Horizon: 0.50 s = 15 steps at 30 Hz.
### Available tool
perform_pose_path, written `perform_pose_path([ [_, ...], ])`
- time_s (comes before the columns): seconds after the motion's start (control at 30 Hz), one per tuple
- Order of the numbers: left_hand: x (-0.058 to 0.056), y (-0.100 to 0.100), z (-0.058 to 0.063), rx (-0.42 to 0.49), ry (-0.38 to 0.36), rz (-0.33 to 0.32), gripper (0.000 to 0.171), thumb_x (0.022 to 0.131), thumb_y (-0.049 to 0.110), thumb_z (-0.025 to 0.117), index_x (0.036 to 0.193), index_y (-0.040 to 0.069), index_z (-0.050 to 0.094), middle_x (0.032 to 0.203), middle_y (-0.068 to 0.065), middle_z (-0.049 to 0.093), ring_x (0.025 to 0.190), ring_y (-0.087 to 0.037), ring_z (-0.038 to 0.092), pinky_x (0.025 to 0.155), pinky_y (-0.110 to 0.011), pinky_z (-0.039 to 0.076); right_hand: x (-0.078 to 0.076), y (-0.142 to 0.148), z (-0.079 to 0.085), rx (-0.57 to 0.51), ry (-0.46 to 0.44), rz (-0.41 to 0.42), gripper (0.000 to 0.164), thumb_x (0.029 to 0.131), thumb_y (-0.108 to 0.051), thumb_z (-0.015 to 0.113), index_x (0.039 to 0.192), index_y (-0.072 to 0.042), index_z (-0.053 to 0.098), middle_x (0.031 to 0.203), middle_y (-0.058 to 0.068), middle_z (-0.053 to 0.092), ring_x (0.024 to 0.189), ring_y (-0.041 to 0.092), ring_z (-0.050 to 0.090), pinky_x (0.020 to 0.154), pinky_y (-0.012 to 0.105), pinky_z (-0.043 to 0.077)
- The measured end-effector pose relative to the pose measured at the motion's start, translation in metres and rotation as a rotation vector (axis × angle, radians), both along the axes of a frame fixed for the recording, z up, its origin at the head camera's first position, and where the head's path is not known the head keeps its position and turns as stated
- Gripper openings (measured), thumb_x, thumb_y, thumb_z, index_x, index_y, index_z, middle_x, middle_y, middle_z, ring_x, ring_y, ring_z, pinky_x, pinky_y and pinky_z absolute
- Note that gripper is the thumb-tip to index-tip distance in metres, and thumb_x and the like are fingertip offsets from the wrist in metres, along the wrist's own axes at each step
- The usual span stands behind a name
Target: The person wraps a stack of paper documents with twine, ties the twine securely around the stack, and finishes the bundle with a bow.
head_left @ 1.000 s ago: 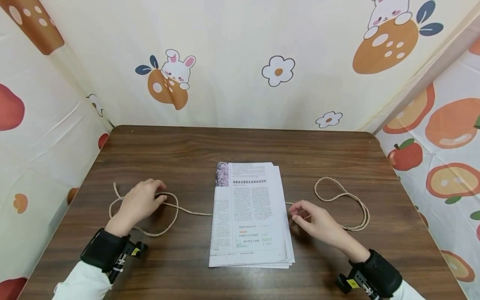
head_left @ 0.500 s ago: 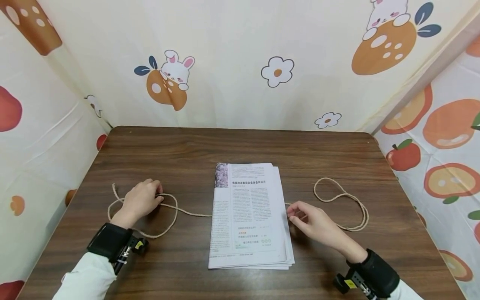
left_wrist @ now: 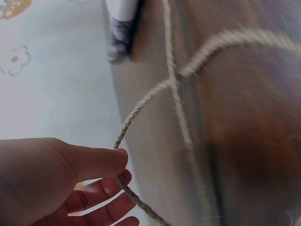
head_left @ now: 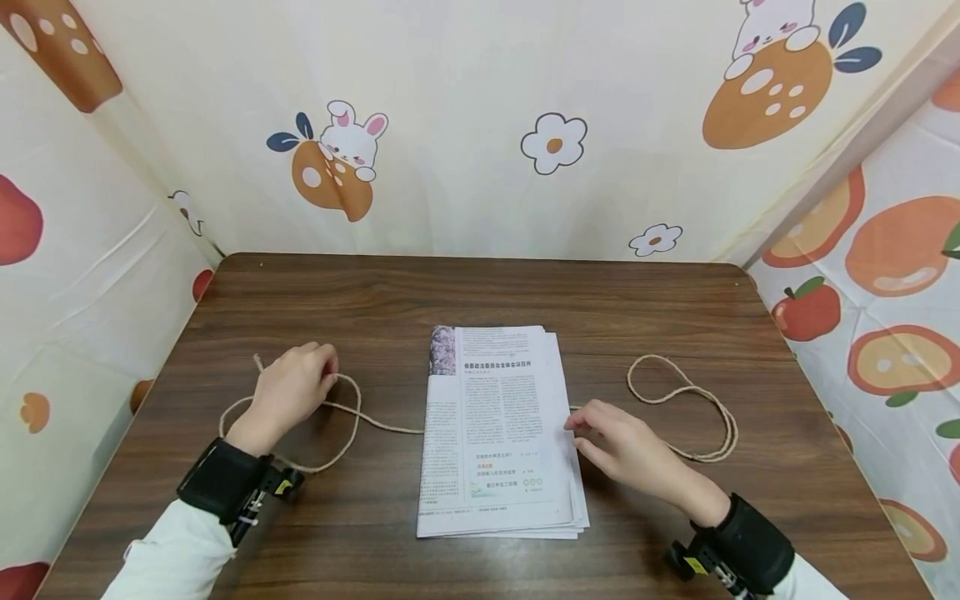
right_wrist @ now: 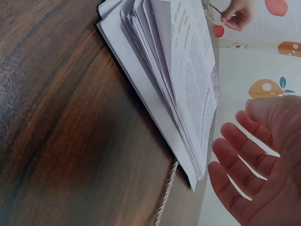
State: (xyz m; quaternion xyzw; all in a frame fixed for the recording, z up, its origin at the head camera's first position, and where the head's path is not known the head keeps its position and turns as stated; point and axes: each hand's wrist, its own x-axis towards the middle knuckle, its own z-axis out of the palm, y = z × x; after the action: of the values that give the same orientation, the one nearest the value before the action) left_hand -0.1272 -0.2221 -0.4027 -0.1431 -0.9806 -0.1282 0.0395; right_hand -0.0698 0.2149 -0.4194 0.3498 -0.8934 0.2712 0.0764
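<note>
A stack of folded newspapers [head_left: 502, 433] lies at the middle of the table, with a beige rope [head_left: 390, 428] passing under it and coming out on both sides. My left hand [head_left: 291, 392] pinches the rope between thumb and fingers, left of the stack; the left wrist view shows the held rope [left_wrist: 141, 104] bent in a loop that crosses another strand. At the stack's right edge is my right hand [head_left: 626, 446], fingers loosely bent and holding nothing. In the right wrist view its fingers [right_wrist: 235, 157] are spread beside the newspapers [right_wrist: 188, 80], above the rope [right_wrist: 165, 193].
To the right of the right hand, the rope's other length [head_left: 723, 417] lies in a doubled loop on the wooden table [head_left: 480, 292]. Patterned cloth walls [head_left: 450, 167] stand behind and beside the table. Each wrist wears a black camera band [head_left: 225, 479].
My left hand has lifted slightly and shifted right, drawing the rope end along with it. The right hand has moved a little left, up to the newspapers' edge.
</note>
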Motion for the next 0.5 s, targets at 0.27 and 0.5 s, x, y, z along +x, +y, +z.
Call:
perform_pose_path([
  [0.27, 0.0, 0.028, 0.025, 0.013, 0.151, -0.107, 0.012, 0.079, 0.003, 0.066, 0.076, 0.009, 0.056, 0.07, -0.003, 0.052, 0.061, -0.019, 0.048, 0.05, -0.031, 0.038, -0.005, -0.008, 0.011, 0.074, 0.062, 0.039, 0.023, 0.075, -0.007, 0.069, 0.095, -0.015, 0.062, 0.094, -0.008, 0.058, 0.089, 0.005, 0.054, 0.074, 0.025, 0.046],
  [0.5, 0.0, 0.057, 0.044, 0.007, 0.199, -0.188, 0.013, 0.079, 0.004, 0.068, 0.077, 0.01, 0.057, 0.071, -0.002, 0.052, 0.064, -0.02, 0.049, 0.05, -0.03, 0.039, -0.016, -0.02, 0.02, 0.085, 0.182, 0.087, 0.021, 0.075, -0.008, 0.071, 0.093, -0.013, 0.061, 0.092, -0.005, 0.058, 0.083, 0.011, 0.055, 0.069, 0.029, 0.046],
])
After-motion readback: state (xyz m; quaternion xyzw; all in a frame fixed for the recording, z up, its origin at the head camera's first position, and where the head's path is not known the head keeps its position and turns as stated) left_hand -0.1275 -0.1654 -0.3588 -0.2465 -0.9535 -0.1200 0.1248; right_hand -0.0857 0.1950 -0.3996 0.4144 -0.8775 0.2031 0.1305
